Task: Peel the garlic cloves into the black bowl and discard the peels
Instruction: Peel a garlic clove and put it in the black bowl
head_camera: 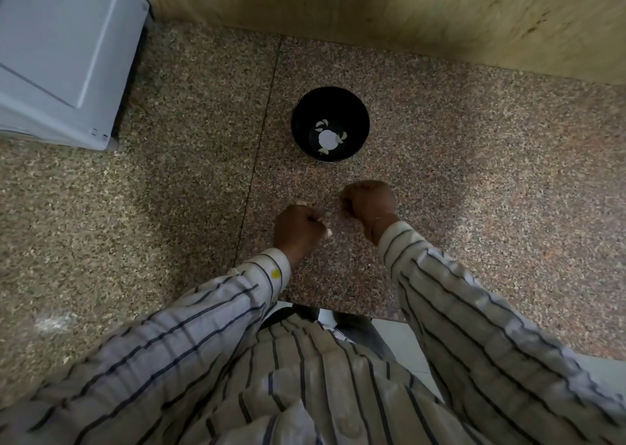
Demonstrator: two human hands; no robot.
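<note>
A black bowl (330,124) stands on the granite counter (474,173) ahead of my hands, with several peeled white garlic cloves (321,125) at its bottom. My left hand (296,229) rests on the counter below the bowl, fingers curled around pale garlic peels (328,231) that stick out at its right side. My right hand (369,202) is a closed fist just to the right; a small pale bit shows at its left edge, and what it holds is hidden. A few peel scraps (302,203) lie by my left hand.
A white appliance (64,54) fills the back left corner of the counter. A wooden wall panel (372,4) runs along the back. The counter's front edge (338,309) is just below my wrists, with a white floor beyond.
</note>
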